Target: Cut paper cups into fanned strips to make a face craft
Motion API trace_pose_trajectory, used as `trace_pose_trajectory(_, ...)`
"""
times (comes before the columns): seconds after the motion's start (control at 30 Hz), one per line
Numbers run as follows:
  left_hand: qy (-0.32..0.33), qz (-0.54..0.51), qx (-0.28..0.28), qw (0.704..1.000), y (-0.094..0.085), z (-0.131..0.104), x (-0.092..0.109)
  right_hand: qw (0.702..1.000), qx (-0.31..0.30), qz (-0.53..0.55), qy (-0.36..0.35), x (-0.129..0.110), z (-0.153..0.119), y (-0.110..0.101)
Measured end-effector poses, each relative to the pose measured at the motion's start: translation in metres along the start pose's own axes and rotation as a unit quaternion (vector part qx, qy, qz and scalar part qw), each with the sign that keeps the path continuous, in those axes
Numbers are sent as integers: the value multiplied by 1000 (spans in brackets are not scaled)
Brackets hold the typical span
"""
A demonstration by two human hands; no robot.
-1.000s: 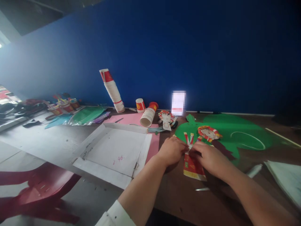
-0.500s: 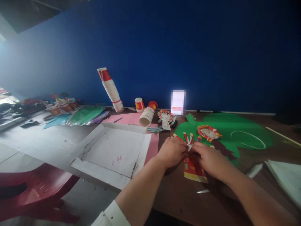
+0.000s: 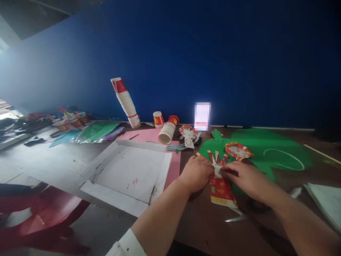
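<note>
A cut-up red and white paper cup point(image 3: 223, 192) lies between my hands, its narrow strips fanned out at the far side and a broad red panel toward me. My left hand point(image 3: 198, 173) is closed on the cup's left side, with its fingertips partly hidden. At the right edge of the round white cup bottom, my right hand point(image 3: 247, 179) has its thumb and fingers pinched at the cut cup. Just beyond is another cut cup with curled red strips point(image 3: 238, 152), resting on green paper point(image 3: 285, 149). A scissors blade point(image 3: 234, 219) shows below the red panel.
A white box lid point(image 3: 128, 174) sits left on pink paper point(image 3: 174, 170). Behind stand a tall leaning cup stack point(image 3: 128, 105), an upside-down cup point(image 3: 158, 120) and a lying stack point(image 3: 167, 132). White sheets point(image 3: 323, 199) lie at right; a red chair point(image 3: 45, 217) is lower left.
My right hand has shifted right and loosened from the middle of the cut cup, uncovering its round white bottom and more strips. My left hand stays nearly in place.
</note>
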State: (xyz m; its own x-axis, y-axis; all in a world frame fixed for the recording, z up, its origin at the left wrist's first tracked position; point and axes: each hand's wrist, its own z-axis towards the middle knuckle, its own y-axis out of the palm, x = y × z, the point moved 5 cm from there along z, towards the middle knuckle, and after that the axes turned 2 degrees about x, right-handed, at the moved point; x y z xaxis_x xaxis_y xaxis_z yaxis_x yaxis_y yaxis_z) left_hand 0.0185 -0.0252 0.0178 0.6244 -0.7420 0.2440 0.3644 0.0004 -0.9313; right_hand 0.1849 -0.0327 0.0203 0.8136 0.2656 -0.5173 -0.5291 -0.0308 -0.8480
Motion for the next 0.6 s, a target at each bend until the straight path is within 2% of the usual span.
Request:
trace_pose_trajectory(0.1,-5,-11,5,1000,-1,0,0,999,-31,-17,-25,-5,1,7)
trace_pose_trajectory(0.27,-6,-20,5,1000,-2,1,4,998,-51,10,-34,-4,2,6)
trace_pose_trajectory(0.6,-20,-20,-1,1000,1,3,6,998,-58,16,-26,-4,0,12)
